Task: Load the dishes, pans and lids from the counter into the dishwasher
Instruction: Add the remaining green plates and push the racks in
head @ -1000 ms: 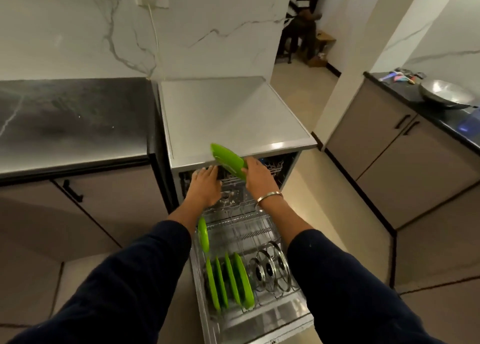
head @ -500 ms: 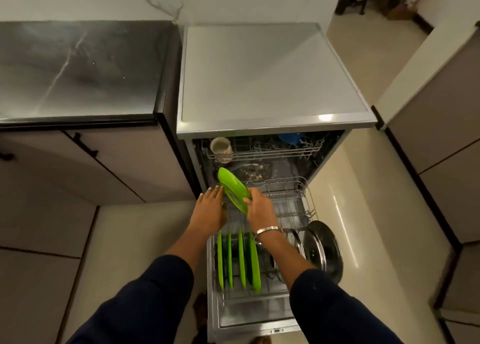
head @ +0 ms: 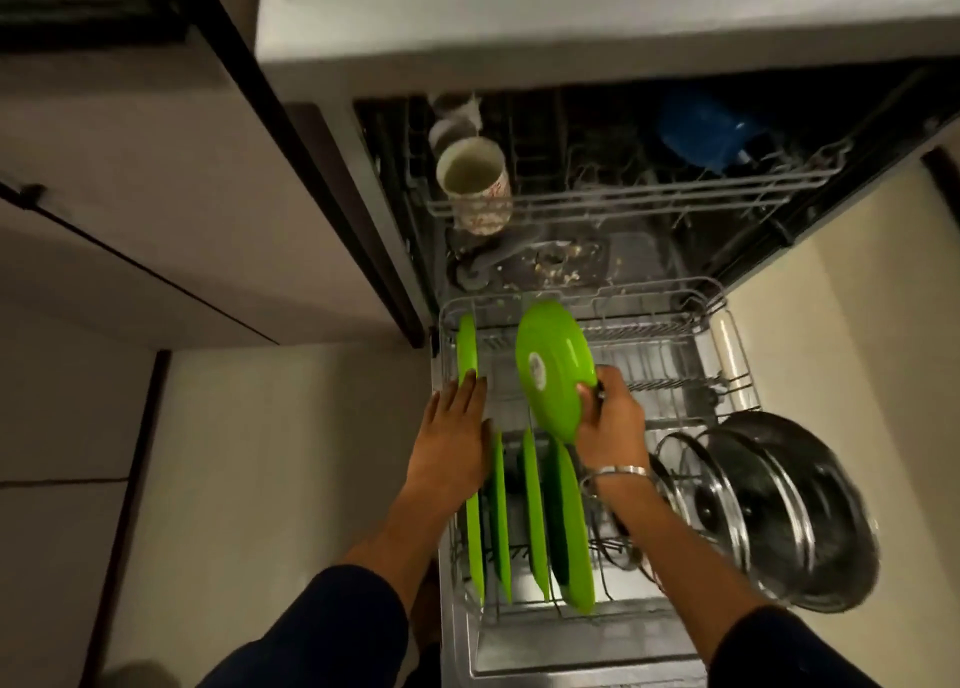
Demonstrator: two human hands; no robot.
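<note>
My right hand grips a green pan by its dark handle, its underside with a white label facing me, tilted over the pulled-out lower rack. My left hand lies flat with straight fingers at the rack's left edge, touching an upright green plate. Several more green plates stand on edge in the rack below my hands. Glass lids and a dark pan stand on the rack's right side.
The dishwasher stands open with a white top. Its upper rack holds a cup and a blue item. Food scraps lie on the tub floor. Beige cabinets flank the left; pale floor surrounds the rack.
The view has tipped further down and closer to the rack. My right hand has lowered the green pan over the rack and turned its underside toward me. My left hand has dropped to the rack's left edge.
</note>
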